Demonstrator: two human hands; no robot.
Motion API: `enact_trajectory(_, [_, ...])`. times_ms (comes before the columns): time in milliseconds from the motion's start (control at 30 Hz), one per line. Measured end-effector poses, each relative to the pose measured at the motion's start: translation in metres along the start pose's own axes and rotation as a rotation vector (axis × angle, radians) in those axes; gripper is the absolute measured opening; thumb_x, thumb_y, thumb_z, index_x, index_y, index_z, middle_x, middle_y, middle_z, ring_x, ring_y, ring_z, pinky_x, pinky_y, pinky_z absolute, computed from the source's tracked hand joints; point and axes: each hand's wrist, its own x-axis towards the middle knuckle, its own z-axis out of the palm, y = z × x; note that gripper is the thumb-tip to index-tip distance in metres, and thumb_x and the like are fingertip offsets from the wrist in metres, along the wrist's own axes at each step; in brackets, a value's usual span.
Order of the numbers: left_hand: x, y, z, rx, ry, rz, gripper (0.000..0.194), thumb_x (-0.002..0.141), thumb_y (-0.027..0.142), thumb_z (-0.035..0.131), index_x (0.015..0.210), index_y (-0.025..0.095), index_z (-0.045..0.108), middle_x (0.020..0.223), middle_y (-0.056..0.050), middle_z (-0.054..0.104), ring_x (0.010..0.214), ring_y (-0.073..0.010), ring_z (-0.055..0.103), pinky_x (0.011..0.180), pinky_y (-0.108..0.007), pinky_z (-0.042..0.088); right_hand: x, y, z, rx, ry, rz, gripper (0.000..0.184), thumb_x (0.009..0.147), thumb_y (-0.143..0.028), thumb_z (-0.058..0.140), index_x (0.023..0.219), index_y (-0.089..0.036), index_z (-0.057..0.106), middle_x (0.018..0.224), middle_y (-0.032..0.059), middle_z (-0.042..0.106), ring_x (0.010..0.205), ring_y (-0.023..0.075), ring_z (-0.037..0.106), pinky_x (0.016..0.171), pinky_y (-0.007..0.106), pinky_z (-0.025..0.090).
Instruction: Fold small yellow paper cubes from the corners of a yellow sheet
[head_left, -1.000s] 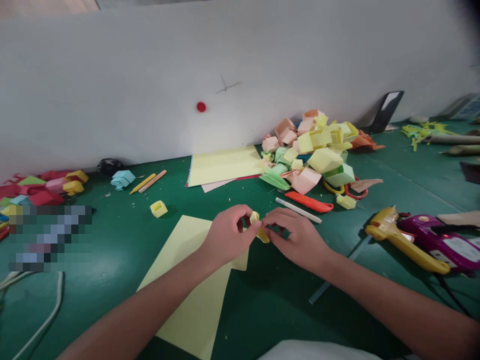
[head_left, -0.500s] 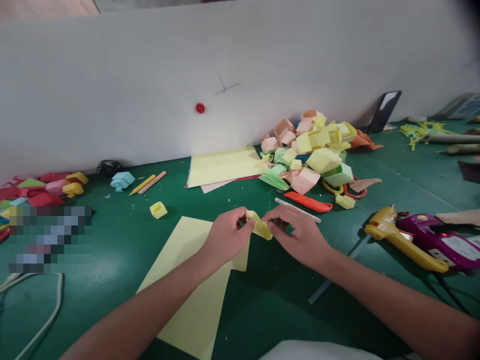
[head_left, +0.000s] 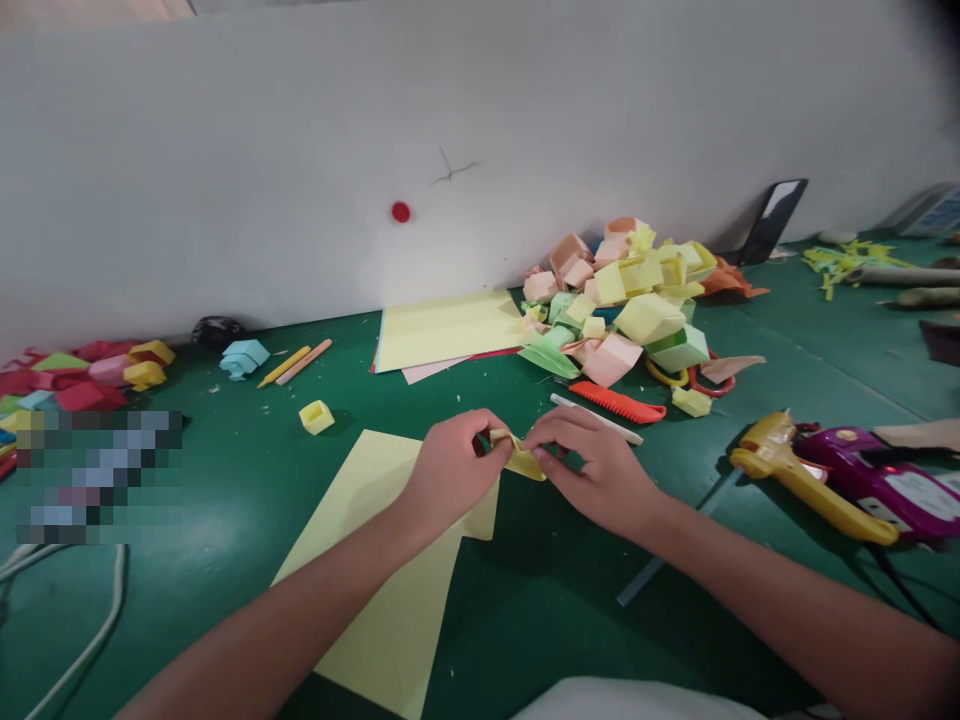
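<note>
Between my hands is a small folded piece of yellow paper (head_left: 528, 465), held just above the green table. My left hand (head_left: 459, 462) pinches its left end between thumb and fingers. At its right end, my right hand (head_left: 589, 462) is closed on it with thumb and fingertips. Part of the paper is hidden behind the fingers. Beneath my left forearm lies a large yellow sheet (head_left: 390, 600), with a smaller yellow piece (head_left: 481, 515) by its right edge. A small open yellow paper box (head_left: 316, 417) sits to the left of my hands.
Folded paper shapes (head_left: 637, 290) are heaped at the back right, near a red-orange cutter (head_left: 616, 402) and a white stick (head_left: 596, 418). A yellow-handled glue gun (head_left: 810, 480) lies at right. Stacked sheets (head_left: 450, 330) rest against the white wall. Two crayon-like sticks (head_left: 294, 366) lie left.
The yellow paper has tilted and bent a little between my fingers, so its upper edge now looks folded over. Both hands stay in nearly the same place.
</note>
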Motion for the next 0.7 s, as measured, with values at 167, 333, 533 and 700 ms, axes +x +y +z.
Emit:
enact_trajectory(167, [-0.0020, 0.0018, -0.0001, -0.060, -0.017, 0.086, 0.014, 0.084, 0.024, 0.060, 0.087, 0.024, 0.073, 0.091, 0.000, 0.073, 0.075, -0.0156, 0.064, 0.061, -0.024, 0.047, -0.0012, 0.0010, 0.0011, -0.048, -0.006, -0.032, 0.017, 0.093, -0.013, 0.053, 0.096, -0.023, 0.065, 0.097, 0.0049, 0.069, 0.092, 0.0202, 0.064, 0.084, 0.039, 0.049])
enact_trajectory(333, [-0.0003, 0.0004, -0.0002, -0.171, -0.015, -0.013, 0.012, 0.083, 0.029, 0.064, 0.089, 0.024, 0.073, 0.080, 0.001, 0.072, 0.066, -0.0144, 0.062, 0.057, -0.024, 0.046, -0.0011, 0.0016, 0.0017, -0.056, 0.022, -0.001, 0.011, 0.093, -0.015, 0.057, 0.096, -0.023, 0.064, 0.091, 0.0033, 0.070, 0.087, 0.0196, 0.064, 0.077, 0.036, 0.050])
enact_trajectory(533, [0.0010, 0.0028, -0.0005, -0.374, 0.013, -0.095, 0.016, 0.081, 0.036, 0.071, 0.082, 0.021, 0.068, 0.080, -0.001, 0.072, 0.071, -0.0154, 0.065, 0.065, -0.024, 0.052, -0.0007, 0.0035, 0.0012, -0.055, 0.040, -0.048, 0.012, 0.093, -0.015, 0.059, 0.094, -0.023, 0.068, 0.095, 0.0043, 0.071, 0.090, 0.0188, 0.066, 0.080, 0.035, 0.051])
enact_trajectory(700, [-0.0045, 0.0068, 0.0019, -0.281, 0.002, -0.022, 0.019, 0.088, 0.040, 0.064, 0.088, 0.022, 0.072, 0.089, -0.002, 0.074, 0.078, -0.0172, 0.067, 0.070, -0.026, 0.053, -0.0002, 0.0021, 0.0006, -0.046, 0.043, 0.024, 0.012, 0.091, -0.014, 0.059, 0.092, -0.024, 0.067, 0.092, 0.0036, 0.070, 0.088, 0.0197, 0.065, 0.077, 0.035, 0.052])
